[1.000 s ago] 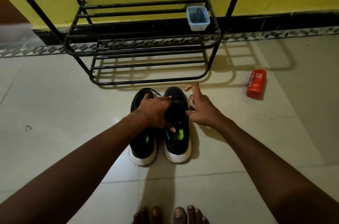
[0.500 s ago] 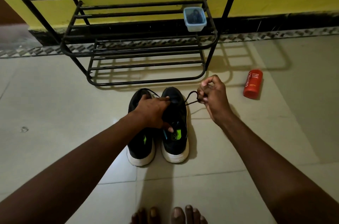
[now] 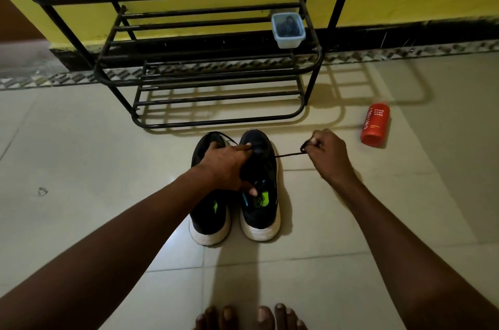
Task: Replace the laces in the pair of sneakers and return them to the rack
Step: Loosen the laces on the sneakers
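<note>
right hand (image 3: 328, 152) has pulled clear of the right sneaker (image 3: 260, 211), pinching the black lace (image 3: 287, 154), now drawn taut; left hand (image 3: 229, 165) still presses that sneaker down, fingers spread; judged: old lace coming out, relacing not begun; sneaker on floor (image 3: 81, 221) before the rack (image 3: 216, 121).

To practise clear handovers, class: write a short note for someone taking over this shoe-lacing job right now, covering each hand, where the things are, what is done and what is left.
Left hand: pressed on the right-hand sneaker, steadying it.
Right hand: pinches a black lace drawn taut sideways out of that sneaker.
Things: right-hand and left-hand sneaker stand side by side on the tiled floor, just in front of the shoe rack, not on it.
Done: no finished lacing shows; whether this lace is old or new cannot be told.
Left: finish lacing both sneakers, then set the pair on the rack.
</note>
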`<move>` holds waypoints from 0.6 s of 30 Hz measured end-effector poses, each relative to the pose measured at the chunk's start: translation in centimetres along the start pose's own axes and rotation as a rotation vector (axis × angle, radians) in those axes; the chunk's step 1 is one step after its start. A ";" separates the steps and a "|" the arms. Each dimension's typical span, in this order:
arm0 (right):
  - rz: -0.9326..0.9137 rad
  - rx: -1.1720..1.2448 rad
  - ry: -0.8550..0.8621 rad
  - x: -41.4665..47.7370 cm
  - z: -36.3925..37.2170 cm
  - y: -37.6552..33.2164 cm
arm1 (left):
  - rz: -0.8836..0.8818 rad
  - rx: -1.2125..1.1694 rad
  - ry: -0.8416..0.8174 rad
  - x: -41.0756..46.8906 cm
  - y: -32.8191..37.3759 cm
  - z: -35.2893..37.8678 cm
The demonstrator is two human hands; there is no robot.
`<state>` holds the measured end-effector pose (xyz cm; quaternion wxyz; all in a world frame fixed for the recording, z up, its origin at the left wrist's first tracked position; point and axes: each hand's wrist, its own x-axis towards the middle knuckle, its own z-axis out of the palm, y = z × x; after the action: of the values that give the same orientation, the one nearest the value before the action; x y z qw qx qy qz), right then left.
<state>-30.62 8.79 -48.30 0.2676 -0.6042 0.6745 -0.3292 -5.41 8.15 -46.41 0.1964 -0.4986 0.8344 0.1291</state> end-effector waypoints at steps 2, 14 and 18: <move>0.038 -0.060 -0.094 -0.6 0.4 0.9 | 0.001 -0.065 0.001 -0.2 -0.1 0.1; -0.069 -0.295 -0.308 -6.7 4.3 -2.5 | 0.073 -0.124 0.376 0.1 0.7 1.2; -0.138 -0.375 -0.231 -7.6 5.6 -2.8 | 0.046 -0.030 0.414 0.4 1.9 0.9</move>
<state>-23.64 15.50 -50.00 0.2029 -0.7219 0.6457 -0.1441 -7.06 9.09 -47.32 0.0103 -0.4979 0.8662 0.0405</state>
